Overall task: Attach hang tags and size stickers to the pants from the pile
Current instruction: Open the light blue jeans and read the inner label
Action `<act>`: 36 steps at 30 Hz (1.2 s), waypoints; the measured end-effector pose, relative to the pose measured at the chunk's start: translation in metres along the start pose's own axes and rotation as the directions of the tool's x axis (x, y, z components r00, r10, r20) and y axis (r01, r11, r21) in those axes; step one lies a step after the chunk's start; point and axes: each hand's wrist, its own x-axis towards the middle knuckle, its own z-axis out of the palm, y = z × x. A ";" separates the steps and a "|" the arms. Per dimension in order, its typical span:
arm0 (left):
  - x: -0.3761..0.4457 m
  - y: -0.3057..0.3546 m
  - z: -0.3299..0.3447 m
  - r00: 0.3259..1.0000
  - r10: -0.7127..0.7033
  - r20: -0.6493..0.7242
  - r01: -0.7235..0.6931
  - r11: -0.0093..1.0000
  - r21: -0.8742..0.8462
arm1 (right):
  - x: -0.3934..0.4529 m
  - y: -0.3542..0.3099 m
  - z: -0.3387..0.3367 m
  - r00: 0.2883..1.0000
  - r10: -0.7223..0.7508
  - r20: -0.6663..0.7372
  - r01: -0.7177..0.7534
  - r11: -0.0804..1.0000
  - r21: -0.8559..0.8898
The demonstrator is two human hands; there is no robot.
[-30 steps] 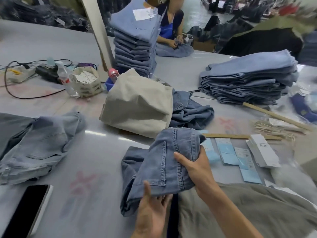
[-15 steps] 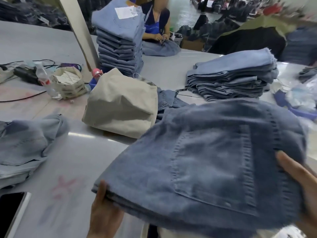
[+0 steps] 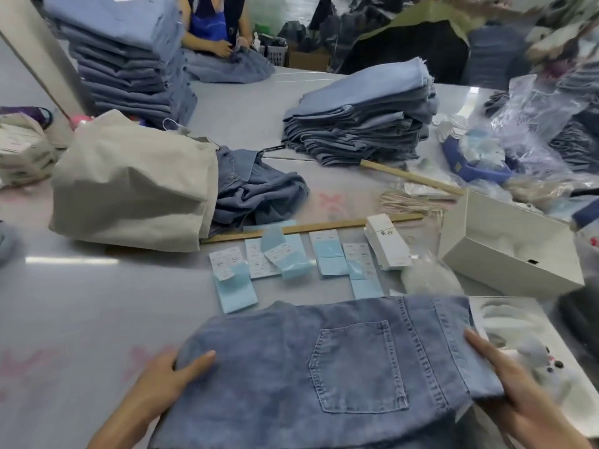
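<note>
Fingers of my left hand (image 3: 168, 377) curl over the left edge of the folded jeans (image 3: 324, 367), thumb on top; my right hand (image 3: 518, 393) grips the right edge the same way, fingers wrapped under the waistband side. Head view, item one: the jeans, folded flat, back pocket (image 3: 356, 364) up, lying at the near edge of the table (image 3: 97, 303) between both hands. Item two: size stickers (image 3: 285, 257) on pale blue backing sheets, laid in a row just beyond the jeans, some with corners peeled up. Item three: a stack of white hang tags (image 3: 387, 246), right of the stickers, beside a wooden ruler (image 3: 311, 226). Item four: loose tag strings (image 3: 408, 200) further back. Item five: the pile (image 3: 359, 124) of folded jeans, well apart at the rear. My judgement for this step: set the jeans square and smooth, waistband kept toward my right where the tags sit, so one hand can let go and reach a sticker without the fold slipping.
</note>
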 end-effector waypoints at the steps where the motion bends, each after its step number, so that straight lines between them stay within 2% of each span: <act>1: 0.003 0.004 0.001 0.999 -0.012 -0.039 0.013 0.999 0.036 | 0.001 0.009 0.017 0.995 0.103 0.013 -0.102 0.993 -0.058; 3: 0.005 0.010 0.004 0.991 0.005 -0.134 0.001 0.999 0.044 | 0.007 0.005 0.011 0.993 0.119 0.028 -0.113 0.982 -0.150; 4: 0.008 0.010 0.003 0.989 -0.008 -0.148 0.004 1.000 -0.028 | 0.009 0.005 0.009 0.987 0.148 0.070 -0.133 0.973 -0.188; 5: 0.011 0.010 0.001 0.989 -0.068 -0.128 0.054 0.993 -0.109 | 0.012 0.005 0.007 0.981 0.175 0.085 -0.152 0.962 -0.226; 7: 0.010 0.014 -0.001 0.982 -0.190 0.006 0.184 0.943 -0.278 | 0.015 0.001 0.003 0.965 0.244 0.099 -0.194 0.914 -0.356; 9: 0.012 0.013 -0.001 0.978 -0.204 0.051 0.209 0.917 -0.341 | 0.019 -0.002 -0.001 0.968 0.237 0.085 -0.174 0.874 -0.454; 13: 0.007 0.021 -0.001 0.991 -0.017 -0.129 -0.023 0.954 -0.300 | 0.019 -0.006 -0.005 0.982 0.156 0.109 -0.080 0.859 -0.506; 17: -0.011 0.033 -0.004 0.973 0.140 -0.182 -0.178 0.962 -0.209 | 0.013 -0.019 -0.013 0.978 0.123 0.171 -0.024 0.871 -0.490; 20: -0.028 0.039 -0.019 0.952 0.210 -0.221 -0.261 0.936 -0.237 | 0.007 -0.040 -0.031 0.984 0.051 0.171 0.029 0.897 -0.440; 22: -0.038 0.040 -0.025 0.954 0.202 -0.223 -0.258 0.932 -0.256 | 0.007 -0.048 -0.046 0.991 -0.026 0.133 0.093 0.842 -0.531; 24: -0.037 0.028 -0.015 0.967 0.145 -0.210 -0.193 0.954 -0.231 | 0.011 -0.044 -0.058 0.990 -0.116 0.074 0.135 0.717 -0.684; 26: -0.035 0.005 0.006 0.985 0.086 -0.149 -0.106 0.985 -0.133 | 0.018 -0.030 -0.065 0.987 -0.162 0.015 0.109 0.592 -0.799; 28: -0.039 -0.013 0.025 0.992 0.031 -0.121 -0.043 0.994 -0.097 | 0.023 -0.015 -0.072 0.989 -0.147 -0.036 0.059 0.593 -0.803; 31: -0.042 -0.010 0.035 0.970 -0.016 -0.242 -0.019 0.990 -0.140 | 0.025 -0.010 -0.075 0.985 -0.172 -0.022 0.101 0.670 -0.736; 34: -0.049 -0.002 0.037 0.930 0.108 -0.352 -0.135 0.989 -0.055 | 0.019 -0.017 -0.073 0.958 -0.278 0.074 0.244 0.653 -0.717; 36: -0.058 0.004 0.043 0.904 0.143 -0.403 -0.161 0.987 -0.012 | 0.016 -0.015 -0.070 0.932 -0.347 0.104 0.313 0.627 -0.713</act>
